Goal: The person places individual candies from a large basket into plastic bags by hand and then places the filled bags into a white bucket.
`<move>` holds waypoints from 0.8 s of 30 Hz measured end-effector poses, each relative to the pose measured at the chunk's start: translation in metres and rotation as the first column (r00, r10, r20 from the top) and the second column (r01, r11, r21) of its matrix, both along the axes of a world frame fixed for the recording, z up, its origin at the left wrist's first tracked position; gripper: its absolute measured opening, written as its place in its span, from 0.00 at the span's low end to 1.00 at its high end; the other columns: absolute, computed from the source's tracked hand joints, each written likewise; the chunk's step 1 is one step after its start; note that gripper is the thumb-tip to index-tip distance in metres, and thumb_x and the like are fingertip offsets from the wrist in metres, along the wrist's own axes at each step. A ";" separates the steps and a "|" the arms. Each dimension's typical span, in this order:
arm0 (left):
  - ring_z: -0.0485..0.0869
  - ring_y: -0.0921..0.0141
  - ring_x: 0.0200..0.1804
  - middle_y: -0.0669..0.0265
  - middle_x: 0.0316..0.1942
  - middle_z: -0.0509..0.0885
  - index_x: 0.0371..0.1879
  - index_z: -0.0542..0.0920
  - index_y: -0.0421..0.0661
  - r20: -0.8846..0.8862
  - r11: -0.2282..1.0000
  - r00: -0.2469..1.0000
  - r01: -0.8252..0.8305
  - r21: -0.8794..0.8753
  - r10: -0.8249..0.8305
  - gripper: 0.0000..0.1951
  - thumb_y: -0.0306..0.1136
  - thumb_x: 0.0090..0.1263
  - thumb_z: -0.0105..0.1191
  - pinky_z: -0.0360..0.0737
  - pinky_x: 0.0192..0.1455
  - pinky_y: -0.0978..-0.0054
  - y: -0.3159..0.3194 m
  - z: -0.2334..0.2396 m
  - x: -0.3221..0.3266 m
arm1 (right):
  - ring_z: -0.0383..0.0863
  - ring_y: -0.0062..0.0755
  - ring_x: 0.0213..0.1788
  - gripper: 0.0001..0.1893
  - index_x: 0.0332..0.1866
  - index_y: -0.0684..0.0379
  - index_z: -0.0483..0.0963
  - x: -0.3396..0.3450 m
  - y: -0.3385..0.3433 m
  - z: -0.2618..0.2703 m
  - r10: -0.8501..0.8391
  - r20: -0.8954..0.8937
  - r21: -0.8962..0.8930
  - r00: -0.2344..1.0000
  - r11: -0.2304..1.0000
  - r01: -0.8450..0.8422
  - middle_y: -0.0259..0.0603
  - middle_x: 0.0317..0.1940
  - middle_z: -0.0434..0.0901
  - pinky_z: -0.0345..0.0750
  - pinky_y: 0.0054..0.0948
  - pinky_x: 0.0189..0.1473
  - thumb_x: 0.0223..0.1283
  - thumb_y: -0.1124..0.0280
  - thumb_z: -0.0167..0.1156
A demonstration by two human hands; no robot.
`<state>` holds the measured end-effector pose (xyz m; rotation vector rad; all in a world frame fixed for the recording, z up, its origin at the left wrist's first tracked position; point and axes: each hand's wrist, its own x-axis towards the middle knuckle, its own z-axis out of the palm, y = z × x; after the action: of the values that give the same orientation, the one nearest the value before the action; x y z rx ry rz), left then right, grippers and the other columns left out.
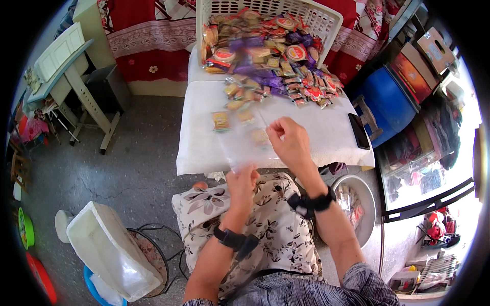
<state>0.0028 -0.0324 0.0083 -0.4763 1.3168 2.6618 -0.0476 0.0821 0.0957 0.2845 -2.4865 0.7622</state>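
Between my two hands stretches a clear plastic bag [243, 147], blurred by motion. My left hand [242, 180] pinches its near end at the table's front edge. My right hand [289, 139], higher and to the right, is closed on its far side. Beyond them a heap of small wrapped snacks [273, 63] spills out of a tipped white plastic basket [325, 28] onto the white-covered table [325, 134]. A yellow snack packet [220, 119] lies left of the bag. Another packet near my right hand is blurred; I cannot tell whether it is inside the bag.
A black smartphone [358, 131] rests at the table's right edge beside a blue plastic drum [388, 103]. On the floor are a metal basin [367, 208] holding packets, at the right, and a white foam box [111, 248], at the left.
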 end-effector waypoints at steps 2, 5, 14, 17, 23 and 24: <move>0.64 0.81 0.14 0.68 0.16 0.74 0.25 0.78 0.38 -0.019 1.000 1.000 0.010 0.006 -0.010 0.08 0.31 0.60 0.52 0.56 0.14 0.85 0.001 0.000 -0.002 | 0.78 0.42 0.30 0.12 0.28 0.63 0.73 -0.033 0.002 -0.003 -0.037 0.051 0.109 0.998 0.994 0.031 0.45 0.25 0.77 0.74 0.36 0.33 0.47 0.63 0.60; 0.64 0.81 0.15 0.69 0.16 0.74 0.26 0.78 0.38 -0.002 1.000 1.000 0.014 0.006 -0.014 0.08 0.30 0.60 0.52 0.56 0.15 0.85 -0.002 0.000 0.001 | 0.78 0.43 0.33 0.19 0.29 0.62 0.73 -0.064 -0.016 -0.007 -0.084 0.224 0.265 0.971 0.964 0.022 0.45 0.25 0.78 0.74 0.37 0.36 0.41 0.54 0.62; 0.64 0.82 0.16 0.71 0.16 0.74 0.25 0.79 0.39 -0.009 0.999 0.999 0.032 0.015 -0.032 0.06 0.29 0.59 0.53 0.55 0.16 0.85 0.000 0.002 0.002 | 0.79 0.44 0.39 0.22 0.32 0.62 0.78 -0.101 -0.022 -0.020 -0.254 0.444 0.475 0.859 0.880 0.015 0.47 0.32 0.79 0.75 0.34 0.43 0.41 0.50 0.58; 0.64 0.82 0.15 0.70 0.16 0.74 0.23 0.78 0.40 0.000 1.000 1.000 0.018 0.011 -0.018 0.06 0.28 0.58 0.54 0.55 0.16 0.85 -0.002 0.005 0.002 | 0.79 0.44 0.31 0.23 0.25 0.65 0.77 -0.083 -0.014 0.007 -0.224 0.445 0.391 0.867 0.920 0.036 0.51 0.25 0.78 0.75 0.34 0.36 0.35 0.50 0.59; 0.64 0.82 0.15 0.69 0.17 0.74 0.23 0.77 0.39 -0.033 1.000 0.999 0.017 0.025 -0.016 0.05 0.27 0.57 0.55 0.55 0.14 0.85 -0.002 0.004 0.000 | 0.75 0.25 0.26 0.18 0.30 0.67 0.75 -0.015 0.035 0.003 0.054 0.345 -0.024 0.937 0.999 -0.048 0.41 0.22 0.77 0.73 0.25 0.32 0.40 0.61 0.64; 0.64 0.82 0.15 0.69 0.17 0.74 0.23 0.77 0.39 -0.040 0.999 0.999 0.027 0.032 -0.025 0.05 0.27 0.57 0.55 0.55 0.14 0.85 0.001 0.005 -0.001 | 0.74 0.22 0.27 0.17 0.34 0.67 0.74 0.007 0.036 0.002 0.056 0.307 -0.052 0.950 0.998 -0.042 0.39 0.23 0.77 0.73 0.23 0.32 0.41 0.65 0.64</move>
<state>0.0019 -0.0317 0.0136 -0.4011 1.2788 2.6805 -0.0404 0.1181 0.0981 0.2260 -2.7584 0.9440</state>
